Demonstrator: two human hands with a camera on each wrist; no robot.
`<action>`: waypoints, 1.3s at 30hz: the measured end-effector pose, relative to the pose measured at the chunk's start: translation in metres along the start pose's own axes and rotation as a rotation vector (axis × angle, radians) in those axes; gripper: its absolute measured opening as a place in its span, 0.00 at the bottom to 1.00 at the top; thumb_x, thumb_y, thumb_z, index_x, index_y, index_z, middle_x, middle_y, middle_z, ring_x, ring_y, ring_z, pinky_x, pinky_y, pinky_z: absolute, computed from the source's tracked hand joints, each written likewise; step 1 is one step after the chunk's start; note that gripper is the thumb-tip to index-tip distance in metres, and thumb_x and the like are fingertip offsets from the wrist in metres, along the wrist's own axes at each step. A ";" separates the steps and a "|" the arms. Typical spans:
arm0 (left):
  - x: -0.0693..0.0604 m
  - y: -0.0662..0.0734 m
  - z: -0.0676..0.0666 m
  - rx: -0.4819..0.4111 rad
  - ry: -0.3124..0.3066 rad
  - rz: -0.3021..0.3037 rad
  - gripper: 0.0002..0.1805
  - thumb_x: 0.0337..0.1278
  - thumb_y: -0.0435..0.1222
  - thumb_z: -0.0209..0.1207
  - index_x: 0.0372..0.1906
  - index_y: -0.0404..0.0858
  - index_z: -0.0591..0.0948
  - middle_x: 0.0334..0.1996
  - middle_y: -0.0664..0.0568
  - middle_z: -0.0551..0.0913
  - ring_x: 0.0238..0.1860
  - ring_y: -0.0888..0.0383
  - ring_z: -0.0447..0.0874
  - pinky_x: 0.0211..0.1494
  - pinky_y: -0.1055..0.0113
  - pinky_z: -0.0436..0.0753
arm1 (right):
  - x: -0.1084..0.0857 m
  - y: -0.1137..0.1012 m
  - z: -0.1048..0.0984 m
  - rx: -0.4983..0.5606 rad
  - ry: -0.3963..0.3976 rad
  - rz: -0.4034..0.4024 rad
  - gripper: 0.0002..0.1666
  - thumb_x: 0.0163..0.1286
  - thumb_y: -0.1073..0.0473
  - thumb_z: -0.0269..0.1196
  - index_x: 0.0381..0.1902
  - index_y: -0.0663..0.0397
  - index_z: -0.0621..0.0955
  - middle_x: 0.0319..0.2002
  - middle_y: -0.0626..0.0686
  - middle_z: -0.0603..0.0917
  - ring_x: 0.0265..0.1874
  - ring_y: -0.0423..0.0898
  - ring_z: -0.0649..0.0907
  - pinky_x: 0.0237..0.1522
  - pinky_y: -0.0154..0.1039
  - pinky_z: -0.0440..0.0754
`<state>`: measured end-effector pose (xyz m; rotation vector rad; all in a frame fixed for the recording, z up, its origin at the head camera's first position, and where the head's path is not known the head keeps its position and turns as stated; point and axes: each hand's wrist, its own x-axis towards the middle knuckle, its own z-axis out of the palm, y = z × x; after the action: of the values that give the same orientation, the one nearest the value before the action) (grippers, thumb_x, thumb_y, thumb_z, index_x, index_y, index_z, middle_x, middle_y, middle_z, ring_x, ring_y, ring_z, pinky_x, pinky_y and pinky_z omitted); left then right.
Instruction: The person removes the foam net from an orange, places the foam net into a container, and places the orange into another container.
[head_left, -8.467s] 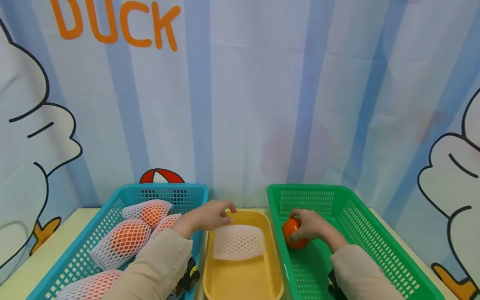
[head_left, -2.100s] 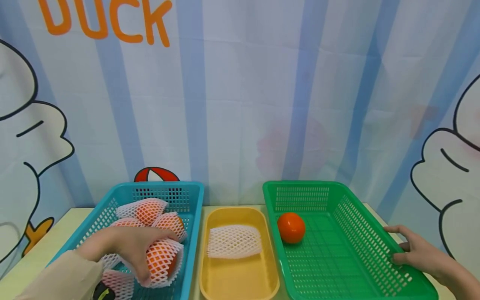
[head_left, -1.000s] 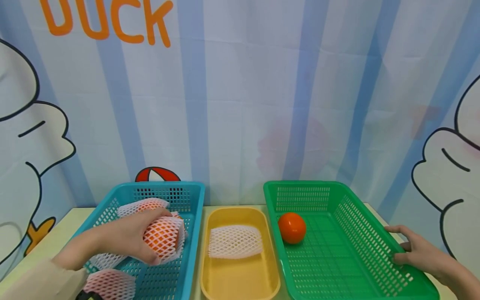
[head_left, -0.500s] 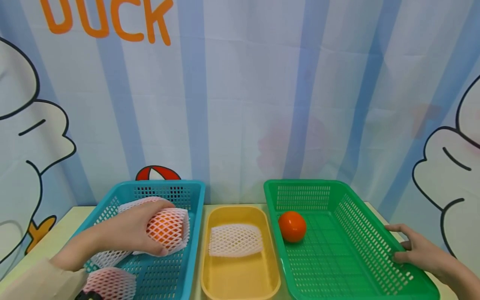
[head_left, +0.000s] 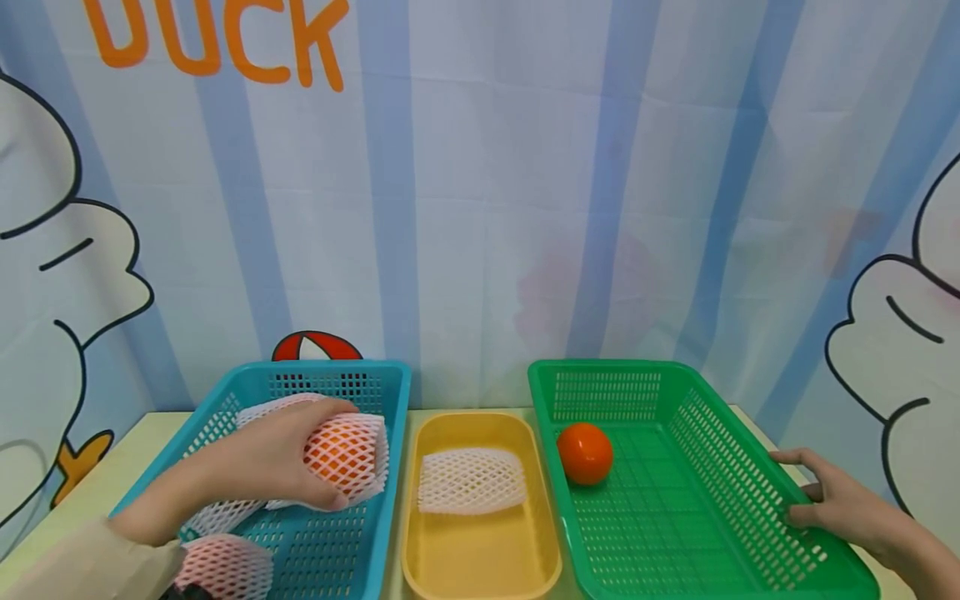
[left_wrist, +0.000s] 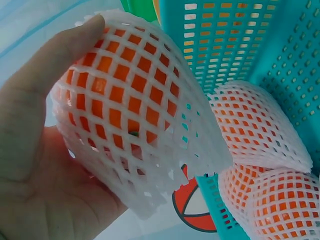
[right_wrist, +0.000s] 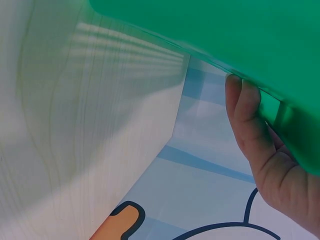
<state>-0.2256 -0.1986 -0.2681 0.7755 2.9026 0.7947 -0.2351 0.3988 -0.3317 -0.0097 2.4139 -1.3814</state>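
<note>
In the head view the left hand [head_left: 281, 454] grips an orange-red round fruit in a white foam net [head_left: 348, 454], held over the blue basket [head_left: 402, 467]. The left wrist view shows the thumb across the netted fruit [left_wrist: 125, 95], with loose net at one end. The right hand [head_left: 847, 508] holds the right rim of the green basket [head_left: 750, 454]; in the right wrist view its fingers [right_wrist: 242, 100] curl at the basket's edge. A bare orange-red fruit [head_left: 585, 454] lies at the left side inside the green basket.
Between the baskets stands a yellow tray [head_left: 480, 575] with a flat white foam net [head_left: 471, 481] in it. Other netted fruits [head_left: 225, 567] lie in the blue basket, several showing in the left wrist view. Behind the table hangs a printed curtain [head_left: 480, 208].
Over the last second the left hand has raised the netted fruit slightly and moved it right. Earlier the right hand was on the bare fruit; now it is at the green basket's rim.
</note>
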 end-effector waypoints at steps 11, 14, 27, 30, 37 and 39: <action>0.001 0.011 0.000 -0.041 -0.003 0.004 0.47 0.31 0.49 0.72 0.62 0.39 0.66 0.45 0.51 0.75 0.39 0.55 0.71 0.30 0.66 0.77 | 0.000 0.001 -0.002 0.014 -0.020 -0.002 0.45 0.61 0.76 0.51 0.65 0.76 0.36 0.37 0.59 0.80 0.34 0.62 0.83 0.34 0.55 0.80; 0.002 0.012 0.000 -0.052 -0.004 -0.007 0.47 0.32 0.49 0.72 0.63 0.38 0.66 0.45 0.50 0.74 0.37 0.56 0.73 0.29 0.66 0.78 | 0.000 0.001 -0.002 0.019 -0.022 0.002 0.45 0.61 0.76 0.51 0.65 0.75 0.36 0.37 0.59 0.80 0.34 0.62 0.83 0.34 0.55 0.80; 0.006 0.020 0.002 -0.014 0.004 -0.018 0.48 0.31 0.52 0.71 0.63 0.41 0.66 0.46 0.51 0.76 0.37 0.57 0.73 0.32 0.65 0.77 | -0.004 0.000 -0.003 0.038 -0.050 0.001 0.47 0.61 0.75 0.53 0.65 0.76 0.34 0.36 0.59 0.81 0.35 0.63 0.82 0.35 0.55 0.80; 0.006 0.022 0.003 0.001 0.003 -0.021 0.48 0.31 0.53 0.72 0.63 0.41 0.67 0.46 0.52 0.76 0.39 0.57 0.73 0.32 0.65 0.76 | -0.004 0.000 -0.003 0.034 -0.054 0.006 0.48 0.62 0.74 0.54 0.65 0.76 0.34 0.35 0.59 0.81 0.35 0.62 0.83 0.35 0.55 0.80; 0.006 0.025 0.004 0.022 0.008 -0.018 0.48 0.29 0.55 0.72 0.62 0.41 0.67 0.45 0.53 0.76 0.39 0.57 0.72 0.33 0.65 0.76 | -0.006 -0.001 -0.005 -0.022 -0.051 0.001 0.48 0.64 0.68 0.57 0.65 0.77 0.37 0.33 0.59 0.80 0.33 0.60 0.83 0.35 0.53 0.80; 0.005 0.025 0.004 0.019 0.010 -0.013 0.48 0.30 0.55 0.71 0.62 0.41 0.67 0.45 0.53 0.76 0.39 0.57 0.72 0.33 0.65 0.76 | -0.006 -0.003 -0.004 -0.062 -0.018 0.017 0.46 0.65 0.66 0.58 0.66 0.77 0.40 0.32 0.59 0.79 0.32 0.58 0.82 0.34 0.52 0.80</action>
<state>-0.2181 -0.1754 -0.2587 0.7554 2.9249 0.7739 -0.2317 0.4015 -0.3254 -0.0168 2.4353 -1.2933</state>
